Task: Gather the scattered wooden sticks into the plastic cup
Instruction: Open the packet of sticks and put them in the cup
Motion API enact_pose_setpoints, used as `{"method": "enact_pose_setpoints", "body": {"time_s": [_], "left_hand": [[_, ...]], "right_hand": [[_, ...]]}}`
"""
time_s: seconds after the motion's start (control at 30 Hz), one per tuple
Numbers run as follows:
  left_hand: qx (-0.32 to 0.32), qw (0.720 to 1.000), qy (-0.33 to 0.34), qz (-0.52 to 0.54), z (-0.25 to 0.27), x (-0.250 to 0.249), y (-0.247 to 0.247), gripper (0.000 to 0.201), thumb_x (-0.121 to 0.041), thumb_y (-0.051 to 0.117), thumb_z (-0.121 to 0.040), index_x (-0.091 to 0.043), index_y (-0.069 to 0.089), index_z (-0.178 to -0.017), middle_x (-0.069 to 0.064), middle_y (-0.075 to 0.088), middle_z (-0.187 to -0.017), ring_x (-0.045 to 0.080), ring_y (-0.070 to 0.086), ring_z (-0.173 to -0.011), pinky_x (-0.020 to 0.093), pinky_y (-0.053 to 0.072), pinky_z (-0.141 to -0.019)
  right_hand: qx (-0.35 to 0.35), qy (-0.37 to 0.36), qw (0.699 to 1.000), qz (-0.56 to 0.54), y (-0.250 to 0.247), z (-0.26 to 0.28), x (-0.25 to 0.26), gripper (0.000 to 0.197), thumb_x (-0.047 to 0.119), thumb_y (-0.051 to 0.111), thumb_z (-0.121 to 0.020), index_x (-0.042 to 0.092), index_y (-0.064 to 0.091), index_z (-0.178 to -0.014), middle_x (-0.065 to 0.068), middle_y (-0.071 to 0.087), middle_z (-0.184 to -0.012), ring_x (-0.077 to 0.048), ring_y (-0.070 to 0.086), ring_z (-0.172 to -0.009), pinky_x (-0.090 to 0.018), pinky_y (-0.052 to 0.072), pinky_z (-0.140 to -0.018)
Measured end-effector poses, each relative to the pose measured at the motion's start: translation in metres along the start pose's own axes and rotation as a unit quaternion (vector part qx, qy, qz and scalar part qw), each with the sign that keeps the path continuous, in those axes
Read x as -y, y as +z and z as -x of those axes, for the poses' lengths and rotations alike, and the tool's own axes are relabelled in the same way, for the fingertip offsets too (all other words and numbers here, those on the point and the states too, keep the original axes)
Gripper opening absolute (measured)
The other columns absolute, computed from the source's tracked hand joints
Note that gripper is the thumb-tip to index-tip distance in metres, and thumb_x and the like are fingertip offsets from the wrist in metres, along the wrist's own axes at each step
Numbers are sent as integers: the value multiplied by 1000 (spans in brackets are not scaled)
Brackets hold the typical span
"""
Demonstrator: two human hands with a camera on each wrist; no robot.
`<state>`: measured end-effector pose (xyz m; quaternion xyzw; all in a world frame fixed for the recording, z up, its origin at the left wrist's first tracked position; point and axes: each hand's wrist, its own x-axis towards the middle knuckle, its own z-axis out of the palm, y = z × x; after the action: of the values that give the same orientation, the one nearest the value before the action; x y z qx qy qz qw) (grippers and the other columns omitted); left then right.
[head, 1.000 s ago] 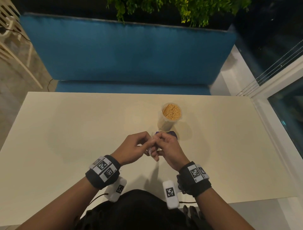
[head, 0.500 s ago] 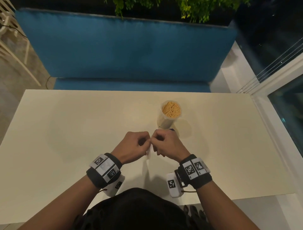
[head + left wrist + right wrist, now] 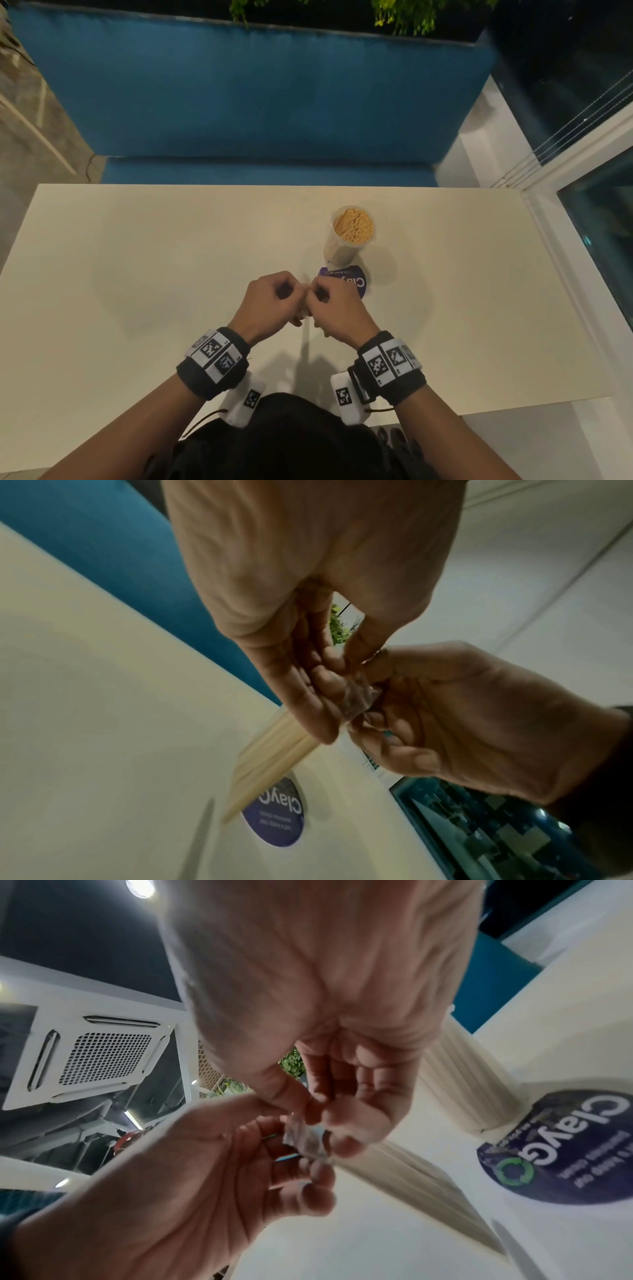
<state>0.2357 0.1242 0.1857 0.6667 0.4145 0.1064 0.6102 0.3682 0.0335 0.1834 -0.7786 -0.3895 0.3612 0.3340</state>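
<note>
Together above the table [image 3: 137,274], the left hand [image 3: 270,301] and right hand [image 3: 337,308] met knuckle to knuckle, fingers curled, both pinching a small clear plastic wrapper [image 3: 358,696] holding a bundle of wooden sticks [image 3: 270,756]. Beyond the right hand stood the plastic cup [image 3: 346,246], packed with sticks, beside a round purple sticker [image 3: 359,282].

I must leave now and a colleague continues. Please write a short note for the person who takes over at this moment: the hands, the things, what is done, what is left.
Left hand and right hand: both pinch a small crumpled clear plastic wrapper between them, above the cream table.
A bundle of thin wooden sticks hangs below the hands; what holds it is hidden.
The clear plastic cup stands upright beyond the hands, packed with sticks, behind a round purple sticker.
Done: most sticks are in the cup.
Left: probably free this bundle and put it in the cup.
</note>
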Motion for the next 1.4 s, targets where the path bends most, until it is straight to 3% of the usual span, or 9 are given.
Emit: {"method": "enact_pose_setpoints", "body": {"time_s": [0.3,0.43,0.57,0.73,0.93,1.07,1.23,1.3,1.4], "left_hand": [[17,984,-29,-175,-4,-1,-21,27,-24,68,-86,-3,65,-68,8,72,-61,17,72,-54,33,59,-59],[85,981,-135,110,-11,6,-22,31,-26,63,-94,1,62,-79,17,69,-79,34,72,-77,63,58,-84],[98,811,-367,444,-24,34,-23,75,-57,69,-87,6,50,-123,30,60,-123,50,65,-110,65,50,-99],[162,677,-363,620,-41,40,-17,64,-45,52,-100,12,54,-128,33,62,-126,48,67,-108,59,57,-89],[-62,745,-353,562,-67,38,-14,22,-15,36,-106,-4,53,-97,12,52,-82,22,51,-72,36,54,-72],[-211,852,-163,451,-69,2,-10,17,-17,40,-106,-10,55,-101,4,49,-76,17,47,-60,31,45,-58],[-178,929,147,289,-39,-59,-3,17,-32,49,-103,-19,53,-113,6,51,-80,18,49,-68,29,47,-61],[-179,936,201,226,-30,-68,3,23,-29,57,-100,-8,52,-110,14,54,-80,23,52,-68,31,50,-64],[-237,929,201,203,-28,-73,9,31,-22,68,-95,5,57,-87,22,59,-72,24,57,-61,32,50,-65]], "right_hand": [[-71,7,995,68,-7,-4,-15,24,18,65,-86,10,54,-66,2,53,-60,-8,44,-55,-17,38,-53],[-100,-20,994,43,-5,-5,-4,24,19,61,-96,13,56,-74,7,53,-65,-5,51,-60,-16,42,-55],[-90,-121,987,61,-9,-8,4,21,17,61,-97,13,58,-76,8,58,-66,-4,55,-67,-17,44,-60],[-5,-221,958,185,1,-7,6,17,22,55,-99,13,58,-84,-1,61,-78,-16,54,-73,-36,49,-67],[-29,-246,952,181,20,-5,-13,16,21,54,-101,10,66,-103,-2,65,-92,-18,55,-85,-35,50,-75],[-65,3,986,-156,29,-10,-6,16,20,60,-101,5,66,-103,-5,72,-92,-20,71,-81,-38,61,-75],[63,227,650,-722,21,-16,23,48,26,41,-109,-12,54,-135,-27,69,-109,-40,73,-91,-47,61,-83],[77,227,594,-768,13,-21,30,47,28,39,-110,-8,63,-127,-26,71,-114,-36,75,-92,-40,60,-84],[64,237,613,-751,11,-26,39,37,23,43,-108,-2,68,-118,-19,74,-103,-26,75,-82,-32,62,-73]]}}
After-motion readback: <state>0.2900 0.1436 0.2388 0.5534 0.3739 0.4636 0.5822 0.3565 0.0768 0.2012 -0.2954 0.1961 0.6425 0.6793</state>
